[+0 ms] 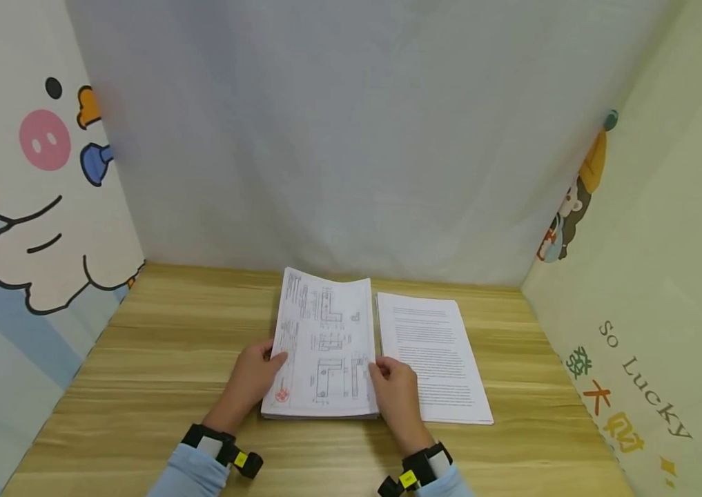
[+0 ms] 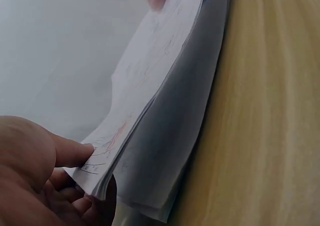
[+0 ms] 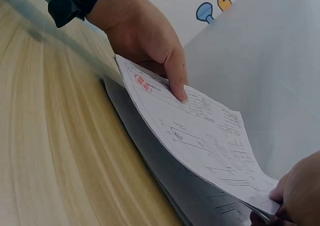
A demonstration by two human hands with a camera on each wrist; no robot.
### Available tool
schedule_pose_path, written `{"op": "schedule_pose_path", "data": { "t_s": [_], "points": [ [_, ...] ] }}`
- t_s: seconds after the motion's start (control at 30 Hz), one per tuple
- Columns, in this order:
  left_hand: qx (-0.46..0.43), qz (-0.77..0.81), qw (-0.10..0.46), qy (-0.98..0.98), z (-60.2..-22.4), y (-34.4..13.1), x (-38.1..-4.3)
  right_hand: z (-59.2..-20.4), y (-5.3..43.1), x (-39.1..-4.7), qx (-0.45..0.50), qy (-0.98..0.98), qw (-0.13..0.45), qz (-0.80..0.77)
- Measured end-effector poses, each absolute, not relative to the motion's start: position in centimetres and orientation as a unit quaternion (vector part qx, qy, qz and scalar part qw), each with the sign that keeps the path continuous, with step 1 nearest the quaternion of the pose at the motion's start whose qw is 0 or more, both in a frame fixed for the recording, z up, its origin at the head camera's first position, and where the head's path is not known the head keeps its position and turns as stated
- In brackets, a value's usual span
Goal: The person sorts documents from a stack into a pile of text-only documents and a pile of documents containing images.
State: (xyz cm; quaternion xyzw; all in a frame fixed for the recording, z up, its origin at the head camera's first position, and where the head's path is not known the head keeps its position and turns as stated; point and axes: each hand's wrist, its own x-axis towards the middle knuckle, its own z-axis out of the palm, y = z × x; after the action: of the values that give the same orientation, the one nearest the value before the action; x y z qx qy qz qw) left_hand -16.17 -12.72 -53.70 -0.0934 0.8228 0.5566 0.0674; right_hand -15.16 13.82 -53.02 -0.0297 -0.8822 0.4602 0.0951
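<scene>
A thin stack of drawing sheets (image 1: 335, 338), printed with line drawings and a red stamp, is held by both hands over more paper. My left hand (image 1: 251, 378) grips its left edge, the thumb lying on top and the fingers curled beneath. On the right edge, my right hand (image 1: 399, 397) pinches the same sheets between thumb and fingers. In the right wrist view, the held sheets (image 3: 200, 136) bow upward, with a gap above the lower papers (image 3: 132, 118). The left wrist view shows the lower papers (image 2: 165, 136) close to the tabletop.
Right beside the drawings lies a stack of text pages (image 1: 431, 331), partly covered by my right hand. The wood-grain table (image 1: 177, 331) meets a grey curtain (image 1: 338, 138) at the back. Printed panels with cartoon figures stand at both sides.
</scene>
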Motion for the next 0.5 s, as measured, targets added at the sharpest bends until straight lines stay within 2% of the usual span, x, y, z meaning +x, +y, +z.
{"op": "schedule_pose_path", "data": {
  "t_s": [0.5],
  "points": [
    [-0.102,0.446,0.047,0.888,-54.15,-12.45,-15.68,-53.91,13.51,-15.35,0.015,-0.937,0.078,0.34]
  ]
}}
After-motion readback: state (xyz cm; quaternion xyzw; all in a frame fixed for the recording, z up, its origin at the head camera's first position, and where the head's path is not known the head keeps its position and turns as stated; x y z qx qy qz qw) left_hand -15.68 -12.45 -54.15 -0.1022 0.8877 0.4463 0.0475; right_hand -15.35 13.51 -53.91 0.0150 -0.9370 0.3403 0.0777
